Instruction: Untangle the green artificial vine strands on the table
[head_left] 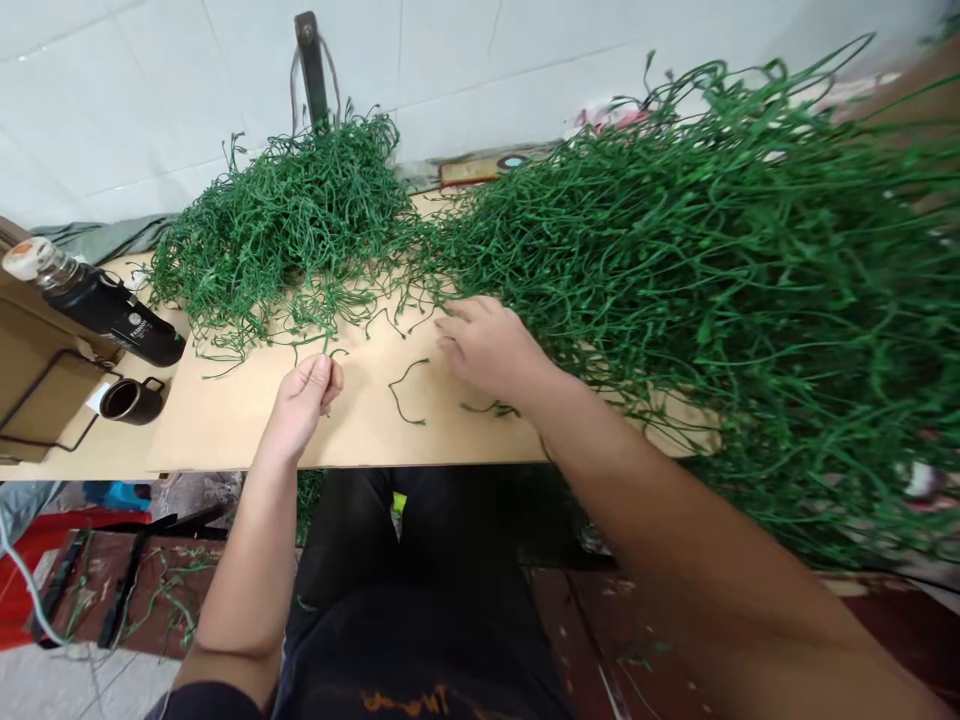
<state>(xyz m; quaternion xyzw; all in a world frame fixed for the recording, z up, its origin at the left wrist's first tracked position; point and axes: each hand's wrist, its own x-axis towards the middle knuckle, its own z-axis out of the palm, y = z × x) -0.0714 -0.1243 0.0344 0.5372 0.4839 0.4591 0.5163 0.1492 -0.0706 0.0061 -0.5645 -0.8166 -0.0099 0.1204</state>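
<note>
Sorting green stems between two heaps

Reaching forward, my right hand (487,345) lies with loosely curled fingers on the near edge of the big stem heap (720,290), which spreads to its right. My left hand (306,395) pinches a single stem (325,345) — thumb against forefinger. One loose stem (403,392) lies between the hands, running away from me, nearer the right. Two heaps — the smaller heap (289,220) sits beyond the left hand.
</note>
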